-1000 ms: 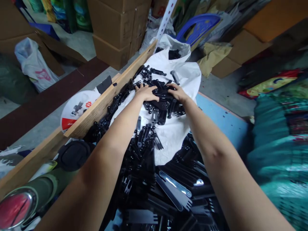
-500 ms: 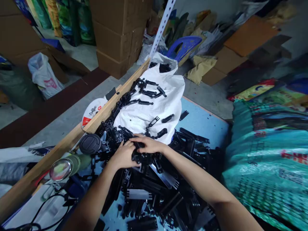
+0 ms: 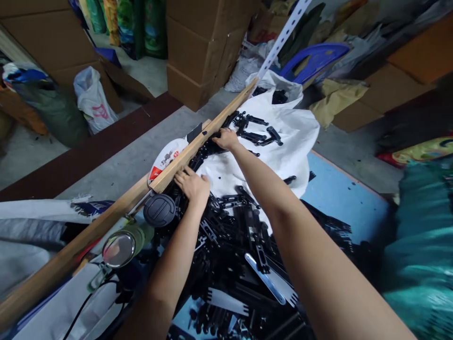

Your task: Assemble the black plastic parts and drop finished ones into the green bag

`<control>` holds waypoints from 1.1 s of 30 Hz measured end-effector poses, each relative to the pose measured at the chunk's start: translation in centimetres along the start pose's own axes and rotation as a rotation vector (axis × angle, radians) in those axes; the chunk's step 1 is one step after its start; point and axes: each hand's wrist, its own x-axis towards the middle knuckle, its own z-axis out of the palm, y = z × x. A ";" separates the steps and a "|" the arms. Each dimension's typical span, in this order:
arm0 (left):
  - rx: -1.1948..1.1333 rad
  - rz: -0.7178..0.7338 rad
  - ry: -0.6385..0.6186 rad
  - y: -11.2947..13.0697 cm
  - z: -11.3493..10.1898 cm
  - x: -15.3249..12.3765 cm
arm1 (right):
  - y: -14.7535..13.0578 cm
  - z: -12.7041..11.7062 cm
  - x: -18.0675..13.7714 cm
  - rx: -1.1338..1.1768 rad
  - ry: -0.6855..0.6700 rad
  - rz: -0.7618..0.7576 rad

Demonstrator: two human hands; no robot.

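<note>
My left hand [image 3: 194, 185] rests with fingers spread on black plastic parts beside the wooden rail [image 3: 170, 172]. Farther along that rail, my right hand [image 3: 228, 139] reaches into a row of dark parts, its fingers bent and somewhat apart. Its fingertips are partly lost among them. Beyond it, several black plastic links [image 3: 255, 137] lie on a white sack [image 3: 293, 123]. A heap of black plastic pieces [image 3: 226, 236] spreads below my forearms, with a silvery metal strip [image 3: 265, 278] on top.
Near my left forearm are a round black lid [image 3: 160, 210] and a green jar-like container [image 3: 122, 248]. A white disc [image 3: 166, 158] leans outside the rail. Stacked cardboard boxes [image 3: 198, 47], a blue chair [image 3: 314, 59] and a teal woven sack [image 3: 421, 236] stand around the blue surface [image 3: 343, 189].
Both hands have left the black pieces at the heap's middle and moved forward to the rail, the right one farther. The view has shifted, so the surroundings sit farther right.
</note>
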 end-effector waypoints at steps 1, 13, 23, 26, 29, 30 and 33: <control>-0.010 -0.024 -0.021 0.3 0.7 1.0 | -0.3 0.8 0.4 0.001 -0.039 0.003; -0.025 0.026 -0.294 0.8 1.5 3.2 | -3.0 2.5 -2.1 -0.123 -0.381 -0.203; -0.005 0.300 -0.227 -3.2 -2.6 -8.2 | -7.7 4.2 -10.0 -0.101 -0.688 -0.472; -0.011 0.411 -0.336 -5.3 -4.3 -12.8 | -8.4 3.8 -14.4 -0.183 -0.658 -0.569; -0.065 0.572 -0.441 -8.0 -5.8 -16.7 | -8.8 3.1 -20.1 -0.309 -0.629 -0.653; -0.116 0.629 -0.443 -9.0 -6.3 -17.6 | -8.6 2.8 -22.1 -0.337 -0.654 -0.657; -0.306 0.691 -0.297 -11.7 -7.7 -18.9 | -7.3 1.0 -26.3 -0.304 -0.841 -0.661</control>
